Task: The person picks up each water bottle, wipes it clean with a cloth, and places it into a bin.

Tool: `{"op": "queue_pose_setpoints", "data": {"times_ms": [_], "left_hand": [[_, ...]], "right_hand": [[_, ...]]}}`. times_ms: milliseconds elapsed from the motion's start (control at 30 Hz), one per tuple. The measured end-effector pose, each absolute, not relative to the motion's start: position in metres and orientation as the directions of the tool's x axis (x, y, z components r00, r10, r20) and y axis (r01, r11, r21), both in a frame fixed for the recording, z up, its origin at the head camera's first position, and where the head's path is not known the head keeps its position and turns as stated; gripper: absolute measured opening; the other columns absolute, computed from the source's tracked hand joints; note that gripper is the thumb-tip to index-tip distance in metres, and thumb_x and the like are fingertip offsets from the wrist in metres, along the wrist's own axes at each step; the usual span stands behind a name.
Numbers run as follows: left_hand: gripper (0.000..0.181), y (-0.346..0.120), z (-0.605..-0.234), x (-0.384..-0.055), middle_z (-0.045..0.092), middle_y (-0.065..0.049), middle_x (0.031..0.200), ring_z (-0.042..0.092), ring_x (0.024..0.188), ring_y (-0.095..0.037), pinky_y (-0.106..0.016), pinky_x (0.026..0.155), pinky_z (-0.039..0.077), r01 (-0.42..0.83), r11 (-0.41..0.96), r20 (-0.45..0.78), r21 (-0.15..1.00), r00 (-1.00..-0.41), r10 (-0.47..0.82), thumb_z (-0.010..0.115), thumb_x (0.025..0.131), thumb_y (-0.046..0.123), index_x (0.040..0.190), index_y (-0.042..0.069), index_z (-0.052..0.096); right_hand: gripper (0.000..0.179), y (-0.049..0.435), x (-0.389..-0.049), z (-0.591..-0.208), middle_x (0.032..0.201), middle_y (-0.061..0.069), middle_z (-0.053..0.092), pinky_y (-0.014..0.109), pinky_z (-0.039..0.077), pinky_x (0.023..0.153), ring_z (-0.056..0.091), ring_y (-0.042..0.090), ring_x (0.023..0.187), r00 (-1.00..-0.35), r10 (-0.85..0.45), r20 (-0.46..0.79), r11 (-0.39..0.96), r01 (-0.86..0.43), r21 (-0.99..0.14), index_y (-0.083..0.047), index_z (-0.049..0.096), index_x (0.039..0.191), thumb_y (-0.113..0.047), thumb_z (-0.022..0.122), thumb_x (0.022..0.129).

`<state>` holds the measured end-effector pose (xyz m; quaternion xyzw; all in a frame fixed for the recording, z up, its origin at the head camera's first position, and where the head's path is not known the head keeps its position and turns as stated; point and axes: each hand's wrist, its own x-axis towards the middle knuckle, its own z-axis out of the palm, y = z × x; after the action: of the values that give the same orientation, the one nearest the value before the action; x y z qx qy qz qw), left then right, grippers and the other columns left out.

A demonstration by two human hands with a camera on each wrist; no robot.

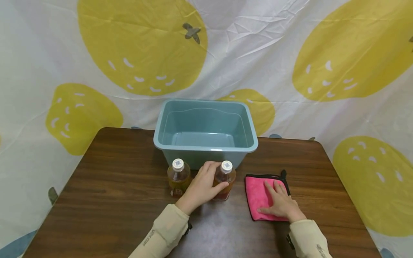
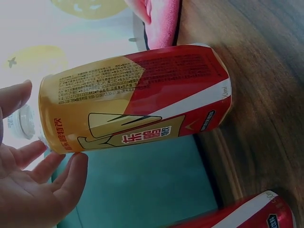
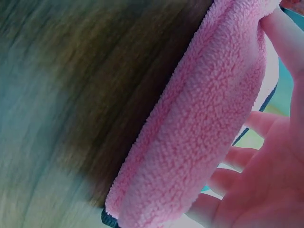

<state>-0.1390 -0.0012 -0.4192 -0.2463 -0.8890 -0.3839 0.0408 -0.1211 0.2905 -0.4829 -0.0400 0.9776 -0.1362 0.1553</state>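
Observation:
My left hand [image 1: 201, 188] reaches round the shoulder of the right-hand drink bottle [image 1: 222, 182], thumb on the near side and fingers on the far side. This bottle has a white cap and stands upright on the table; the left wrist view shows its gold and red label [image 2: 137, 102]. A second, similar bottle [image 1: 178, 179] stands upright left of that hand. Over on the right, my right hand [image 1: 280, 202] rests with spread fingers on a folded pink towel [image 1: 256, 193] with black edging. Its fleecy fold [image 3: 190, 118] fills the middle of the right wrist view.
A blue-green plastic tub [image 1: 206, 148] sits at the table's back edge, right behind both bottles. The dark wooden table [image 1: 106, 193] extends to both sides. Behind it hangs a white cloth [image 1: 245, 43] printed with yellow fruit.

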Motion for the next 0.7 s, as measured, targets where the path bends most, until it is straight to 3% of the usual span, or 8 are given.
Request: {"op": "queue_pose_setpoints", "data": {"times_ms": [333, 700], "left_hand": [[0.051, -0.0029, -0.4210, -0.1414, 0.045, -0.012, 0.118, 0.047, 0.106, -0.024, -0.036, 0.091, 0.042, 0.465, 0.584, 0.235, 0.665, -0.873, 0.427, 0.065, 0.084, 0.028, 0.123, 0.001, 0.046], [0.051, -0.0005, -0.4209, -0.1424, 0.044, -0.013, 0.118, 0.046, 0.105, -0.025, -0.037, 0.091, 0.042, 0.446, 0.563, 0.216, 0.696, -0.878, 0.428, 0.065, 0.084, 0.027, 0.123, 0.001, 0.045]], "right_hand": [[0.102, 0.2892, -0.1230, -0.4871, 0.139, 0.033, 0.023, 0.072, 0.032, 0.077, 0.020, 0.049, 0.126, -0.954, -0.143, -0.264, 0.955, -0.063, -0.289, -0.005, 0.034, 0.137, -0.059, 0.072, 0.060], [0.095, 0.2844, -0.1210, -0.4822, 0.137, 0.033, 0.027, 0.068, 0.035, 0.081, 0.023, 0.049, 0.125, -0.957, -0.137, -0.257, 0.963, -0.068, -0.259, -0.001, 0.037, 0.135, -0.050, 0.075, 0.062]]}}
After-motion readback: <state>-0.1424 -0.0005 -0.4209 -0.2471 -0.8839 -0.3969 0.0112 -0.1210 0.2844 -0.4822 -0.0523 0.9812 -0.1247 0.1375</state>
